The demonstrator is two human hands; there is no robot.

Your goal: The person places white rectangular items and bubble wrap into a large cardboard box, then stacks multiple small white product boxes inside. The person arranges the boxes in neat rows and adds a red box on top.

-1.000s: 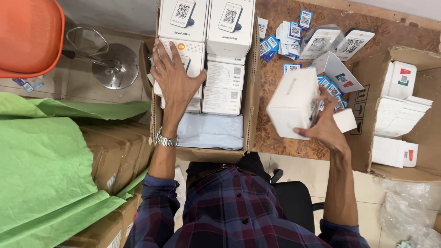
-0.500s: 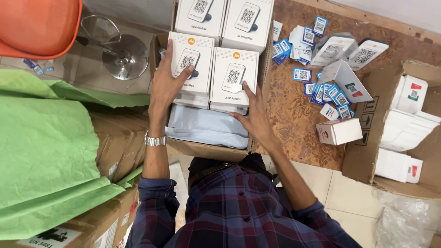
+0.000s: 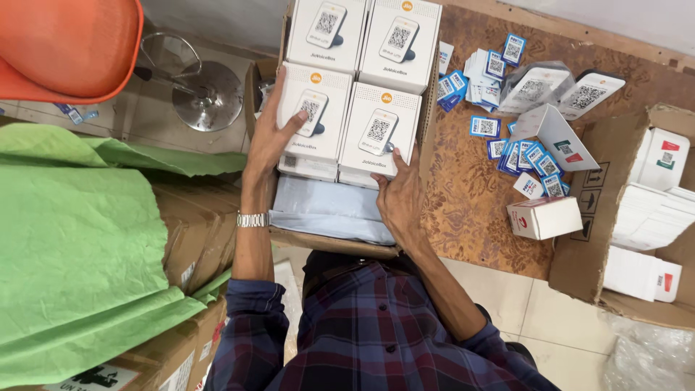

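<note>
White boxes: four small white boxes (image 3: 347,94) lay flat in a big brown carton (image 3: 427,137), side by side in two rows, so they fit snugly.
Left hand: the left hand (image 3: 271,137) was spread flat, its fingers on the near left box (image 3: 313,108) and on that box's outer side, likely to keep it in line.
Right hand: the right hand (image 3: 398,195) was open, fingertips pressed on the near edge of the near right box (image 3: 378,127), as if to push it tight.
Blue sheet: a pale blue sheet (image 3: 326,210) lay in the carton just behind the hands.
Table: a brown table (image 3: 470,210) held little blue and white cards (image 3: 528,156) and one small white box (image 3: 544,217).
Left side: green paper (image 3: 79,239) covered more cartons.
In the way: the carton wall stood close beside the right hand.
</note>
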